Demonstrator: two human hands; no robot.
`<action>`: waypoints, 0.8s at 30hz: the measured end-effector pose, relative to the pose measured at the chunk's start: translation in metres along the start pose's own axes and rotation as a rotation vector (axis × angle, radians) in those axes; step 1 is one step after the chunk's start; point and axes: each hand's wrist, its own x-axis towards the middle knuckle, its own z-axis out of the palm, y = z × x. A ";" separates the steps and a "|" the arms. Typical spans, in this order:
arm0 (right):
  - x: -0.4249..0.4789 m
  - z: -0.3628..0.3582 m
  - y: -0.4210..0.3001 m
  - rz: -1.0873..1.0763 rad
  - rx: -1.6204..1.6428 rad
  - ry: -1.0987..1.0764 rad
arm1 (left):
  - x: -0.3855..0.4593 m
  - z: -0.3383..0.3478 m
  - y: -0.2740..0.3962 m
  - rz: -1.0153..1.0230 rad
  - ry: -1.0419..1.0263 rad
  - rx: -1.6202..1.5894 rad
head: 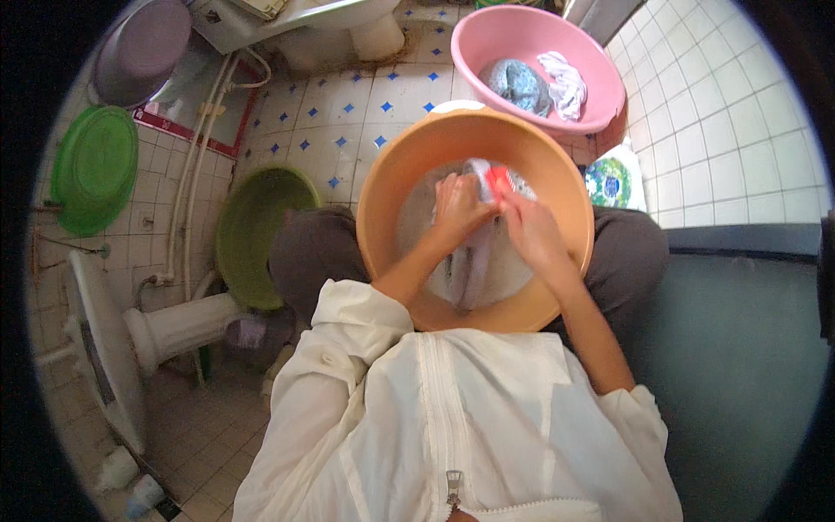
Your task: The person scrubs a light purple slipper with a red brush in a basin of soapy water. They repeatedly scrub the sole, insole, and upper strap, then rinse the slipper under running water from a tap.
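Observation:
An orange plastic basin (385,169) stands between my knees, with cloudy water (512,271) in its bottom. Inside it, my left hand (455,201) grips a wet, light-coloured cloth (471,261), part of which trails down into the water. My right hand (533,225) is closed around a red object (499,183), which looks like a small scrubbing brush and is pressed against the cloth beside my left fingers. Blur and my fingers hide part of the brush and of the bunched cloth.
Beyond the orange basin is a pink basin (476,39) holding a blue cloth (518,85) and a white cloth (564,85). A detergent bottle (616,179) stands at right by the tiled wall (704,117). At left are an olive-green basin (244,241) and a pedestal washbasin (107,352).

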 end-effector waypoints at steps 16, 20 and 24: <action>0.056 -0.056 0.012 0.066 0.110 -0.068 | -0.006 -0.033 0.059 0.249 -0.124 -0.107; 0.038 -0.082 -0.014 0.156 0.400 -0.131 | -0.021 -0.057 0.069 0.455 -0.050 -0.044; 0.014 -0.100 -0.056 0.128 0.500 -0.092 | -0.037 -0.077 0.073 0.606 0.034 0.064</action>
